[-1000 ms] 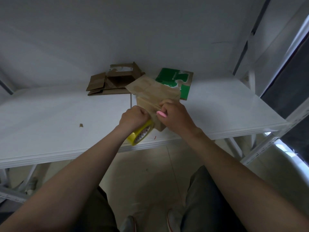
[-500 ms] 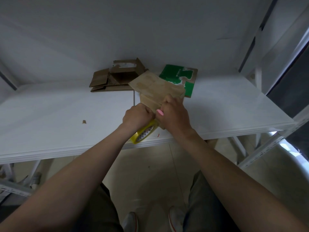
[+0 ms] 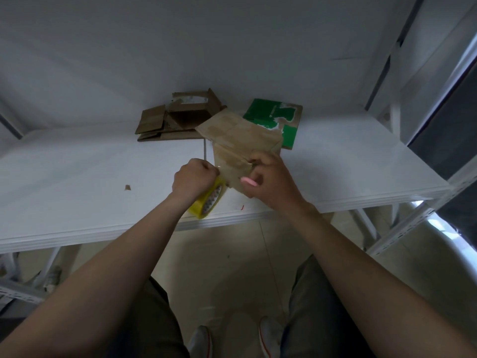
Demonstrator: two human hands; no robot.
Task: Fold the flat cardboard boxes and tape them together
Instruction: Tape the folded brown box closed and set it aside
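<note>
Now the right hand [image 3: 268, 180] has slid back down the brown box [image 3: 241, 140], off the top corner it covered half a second ago, and its fingers pinch the box's side by the clear tape [image 3: 232, 161] while a pink knife [image 3: 248, 181] sits tucked in the same closed grip. The left hand [image 3: 193, 178] stays curled tight around the yellow tape roll [image 3: 207, 201], held low at the near edge of the white tabletop [image 3: 77, 182], just beside the box's bottom corner. The box itself is tilted up on that corner between the two hands, much as before.

Count it up: one box in hand, one open cardboard box [image 3: 178, 117] at the back, touching the wall, one flat green-printed card [image 3: 277, 120] behind the held box, partly hidden by it. One tape roll, one knife. One small cardboard scrap [image 3: 127, 187] lies alone, well to the left.
</note>
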